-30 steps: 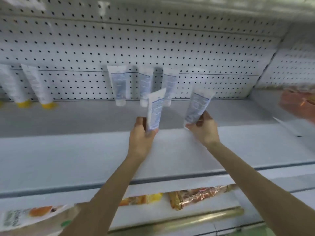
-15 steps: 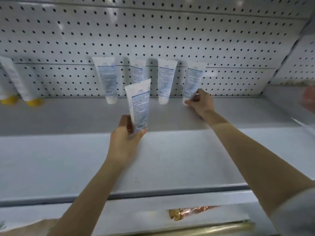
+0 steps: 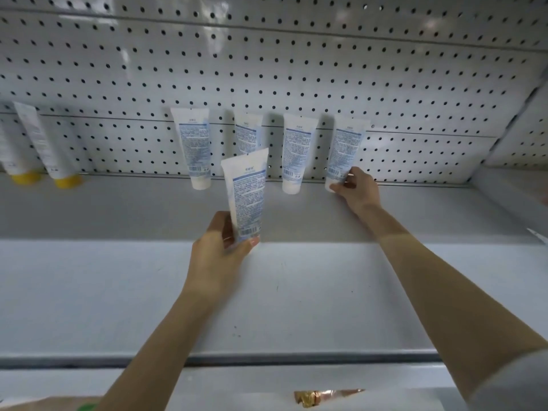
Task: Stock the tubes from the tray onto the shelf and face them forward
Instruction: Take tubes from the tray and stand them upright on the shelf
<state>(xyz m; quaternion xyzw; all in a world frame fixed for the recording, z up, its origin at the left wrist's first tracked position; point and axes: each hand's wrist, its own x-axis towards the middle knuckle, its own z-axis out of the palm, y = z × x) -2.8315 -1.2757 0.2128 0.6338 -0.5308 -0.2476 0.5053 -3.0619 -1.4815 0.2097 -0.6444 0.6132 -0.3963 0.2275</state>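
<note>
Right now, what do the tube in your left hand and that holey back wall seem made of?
The tube in the left hand looks like soft white plastic, matte, judging by its flat crimped top and printed label. The back wall looks like painted sheet metal, glossy: reflections and punched holes. Both are guesses.

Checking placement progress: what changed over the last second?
The right hand carried a tube back and stood it against the pegboard, right end of the row, still gripping it. The left hand still holds a second tube; three standing tubes unchanged.
</note>
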